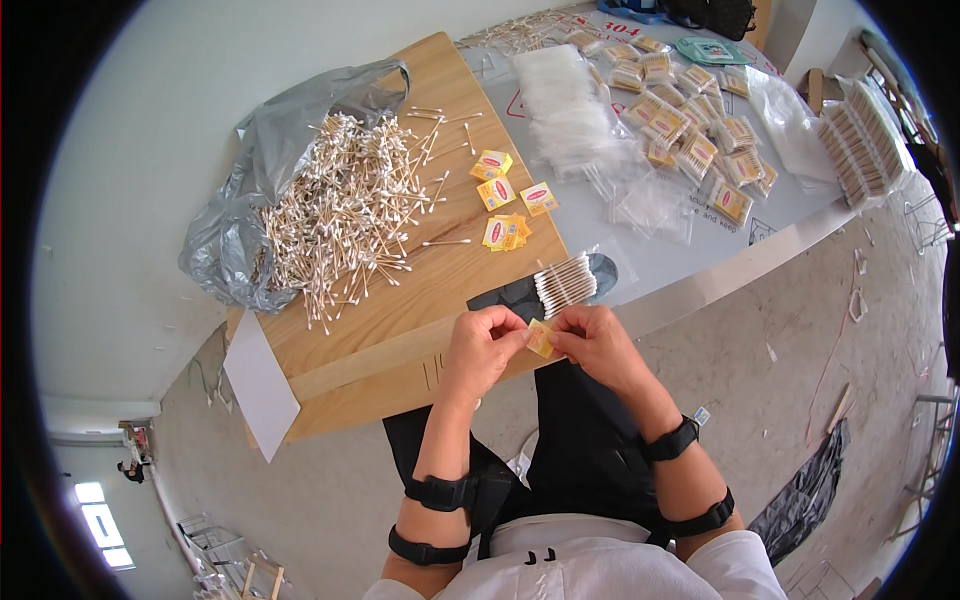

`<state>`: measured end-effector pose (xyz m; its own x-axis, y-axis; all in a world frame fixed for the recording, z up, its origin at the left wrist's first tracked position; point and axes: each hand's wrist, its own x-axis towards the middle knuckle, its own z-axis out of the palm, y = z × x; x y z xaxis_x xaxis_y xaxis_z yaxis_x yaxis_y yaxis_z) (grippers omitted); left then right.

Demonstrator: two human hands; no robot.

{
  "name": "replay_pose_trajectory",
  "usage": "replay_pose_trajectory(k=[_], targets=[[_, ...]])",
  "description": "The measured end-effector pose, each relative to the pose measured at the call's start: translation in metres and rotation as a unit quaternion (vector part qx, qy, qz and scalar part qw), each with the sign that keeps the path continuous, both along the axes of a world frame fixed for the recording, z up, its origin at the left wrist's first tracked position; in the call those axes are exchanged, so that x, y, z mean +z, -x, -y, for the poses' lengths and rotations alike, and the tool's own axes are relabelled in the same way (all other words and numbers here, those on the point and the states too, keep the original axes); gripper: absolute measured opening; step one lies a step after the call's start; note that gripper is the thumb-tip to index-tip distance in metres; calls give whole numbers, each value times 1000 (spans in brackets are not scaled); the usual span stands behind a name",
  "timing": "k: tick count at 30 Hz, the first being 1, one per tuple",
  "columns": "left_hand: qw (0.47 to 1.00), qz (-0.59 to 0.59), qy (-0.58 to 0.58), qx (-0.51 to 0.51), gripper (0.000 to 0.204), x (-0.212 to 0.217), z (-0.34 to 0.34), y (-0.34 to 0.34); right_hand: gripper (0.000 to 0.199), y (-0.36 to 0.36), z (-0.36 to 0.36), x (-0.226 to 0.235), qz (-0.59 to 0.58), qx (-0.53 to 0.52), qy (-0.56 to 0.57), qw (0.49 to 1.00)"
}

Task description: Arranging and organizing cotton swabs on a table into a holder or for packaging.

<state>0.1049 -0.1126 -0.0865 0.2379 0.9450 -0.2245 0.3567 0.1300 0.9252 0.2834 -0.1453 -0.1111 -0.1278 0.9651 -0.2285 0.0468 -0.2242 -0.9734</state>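
Observation:
Between my two hands, over the table's front edge, is a small yellow printed card (pixel 540 338). My left hand (pixel 485 350) pinches its left side, and my right hand (pixel 597 345) pinches its right side. Just beyond my fingers lies a neat row of cotton swabs (pixel 566 285), partly on a clear plastic bag (pixel 615 265) and a dark pad (pixel 508 298). Further off on the wooden board are several yellow card stacks (pixel 506 232). A large heap of loose cotton swabs (pixel 340 200) spills from a grey plastic bag (pixel 225 235) at the left.
Clear empty bags (pixel 570 110) are stacked at the far middle of the grey table. Several filled swab packets (pixel 690 125) are piled to their right. Bundled swabs (pixel 865 145) stand at the far right edge. A white sheet (pixel 262 385) hangs over the board's left corner.

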Motion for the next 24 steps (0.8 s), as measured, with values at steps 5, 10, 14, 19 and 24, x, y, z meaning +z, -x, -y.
replay_pose_trajectory(k=[5,10,14,19,24], targets=[[994,49,91,17,6,-6,2,-3,14,-10,4,7,17,12,10,1000],[969,118,124,176,13,-4,-2,-23,23,-20,-12,-9,149,-393,-87,903],[960,133,129,211,12,-8,-3,-41,30,-32,-31,-53,45,-449,-19,892],[954,133,132,233,13,-14,0,-51,19,-34,-37,-52,-277,-329,163,888],[955,93,154,236,14,-10,0,-57,14,-20,-41,-40,-297,-313,118,894]])
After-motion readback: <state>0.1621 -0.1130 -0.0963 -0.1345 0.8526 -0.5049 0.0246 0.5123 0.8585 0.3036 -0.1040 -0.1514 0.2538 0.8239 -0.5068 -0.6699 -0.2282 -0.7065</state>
